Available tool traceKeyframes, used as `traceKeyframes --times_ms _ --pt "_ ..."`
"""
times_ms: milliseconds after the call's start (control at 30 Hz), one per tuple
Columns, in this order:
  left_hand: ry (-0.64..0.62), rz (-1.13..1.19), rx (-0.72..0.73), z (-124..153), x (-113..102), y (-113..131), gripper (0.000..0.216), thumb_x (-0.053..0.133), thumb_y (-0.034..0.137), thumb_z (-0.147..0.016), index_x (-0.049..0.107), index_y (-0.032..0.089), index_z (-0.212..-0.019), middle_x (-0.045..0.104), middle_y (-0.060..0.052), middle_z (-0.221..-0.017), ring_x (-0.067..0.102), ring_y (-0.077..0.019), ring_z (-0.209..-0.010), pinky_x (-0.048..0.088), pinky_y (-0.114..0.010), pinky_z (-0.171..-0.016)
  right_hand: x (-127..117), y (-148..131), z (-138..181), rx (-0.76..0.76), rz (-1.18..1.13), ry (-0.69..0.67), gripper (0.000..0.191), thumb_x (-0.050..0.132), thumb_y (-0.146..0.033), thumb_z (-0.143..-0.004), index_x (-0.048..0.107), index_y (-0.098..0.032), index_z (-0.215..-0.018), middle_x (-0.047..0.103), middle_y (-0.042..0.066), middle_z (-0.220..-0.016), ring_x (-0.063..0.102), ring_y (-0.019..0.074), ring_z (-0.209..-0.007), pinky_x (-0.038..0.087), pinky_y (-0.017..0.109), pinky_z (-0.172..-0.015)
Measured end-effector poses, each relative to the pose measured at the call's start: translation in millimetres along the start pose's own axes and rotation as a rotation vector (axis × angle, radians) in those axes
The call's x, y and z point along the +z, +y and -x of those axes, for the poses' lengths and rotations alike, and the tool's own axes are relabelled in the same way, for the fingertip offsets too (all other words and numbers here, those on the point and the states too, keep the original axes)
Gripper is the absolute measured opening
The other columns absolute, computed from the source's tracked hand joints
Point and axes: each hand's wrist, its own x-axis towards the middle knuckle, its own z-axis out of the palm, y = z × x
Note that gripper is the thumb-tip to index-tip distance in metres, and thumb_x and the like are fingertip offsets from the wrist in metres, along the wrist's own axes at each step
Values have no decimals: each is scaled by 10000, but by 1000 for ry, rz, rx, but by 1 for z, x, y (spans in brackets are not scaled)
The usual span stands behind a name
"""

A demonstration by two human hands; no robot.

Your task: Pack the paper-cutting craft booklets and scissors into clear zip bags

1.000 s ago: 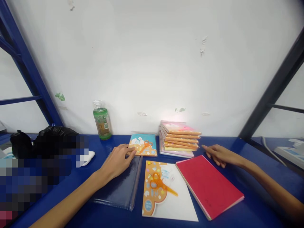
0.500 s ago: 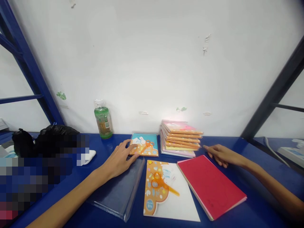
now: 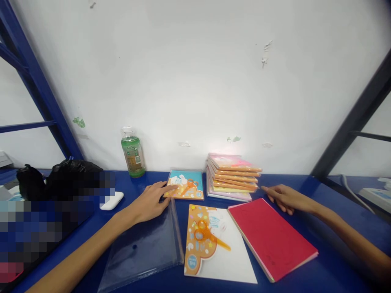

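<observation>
My left hand (image 3: 151, 201) lies over the top of a clear plastic envelope (image 3: 146, 248) with a small dark button. Its index finger is stretched onto the near left part of a blue and orange craft-paper pack (image 3: 186, 189) with a rabbit and scissors printed on it; the thumb is apart from it. My right hand (image 3: 279, 198) rests on the table, fingers loosely bent and holding nothing, just right of a stack of similar packs (image 3: 233, 181). Between my arms lie a white and orange card with orange scissors on it (image 3: 204, 234) and a stack of red paper sheets (image 3: 271, 238).
A green-labelled bottle (image 3: 133, 156) stands by the wall at the back left. A white rounded case (image 3: 112, 200) and black plastic bags (image 3: 70, 177) are on the left. Blue metal posts (image 3: 39, 89) rise at the side. A white power strip (image 3: 377, 197) sits far right.
The clear envelope has turned and spread out to the left, lying wider. My left hand has slid slightly left, with its index finger now stretched out. My right hand has stayed put.
</observation>
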Motion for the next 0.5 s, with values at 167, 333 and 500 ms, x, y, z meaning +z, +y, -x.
traceKeyframes --times_ms 167,333,500 --pt "92 171 6 -5 9 -1 443 582 479 -941 692 287 -1325 615 -100 -1473 503 -358 -1409 359 -541 -1165 1 -2 0 2 6 1 714 340 -914 -815 484 -225 -696 532 -12 -424 463 118 -334 391 242 -392" --pt "177 460 -44 -10 6 -2 397 625 447 -926 737 250 -1252 606 -71 -1485 500 -322 -1416 331 -484 -1204 1 -1 0 8 12 2 715 334 -917 -813 478 -226 -696 530 -13 -422 464 119 -335 395 246 -393" --pt "210 860 -221 -13 2 7 337 662 398 -935 732 154 -1157 577 -138 -1502 693 -287 -1163 576 -469 -973 1 0 0 3 7 -2 703 339 -904 -826 473 -226 -697 541 -11 -429 460 113 -335 393 242 -394"
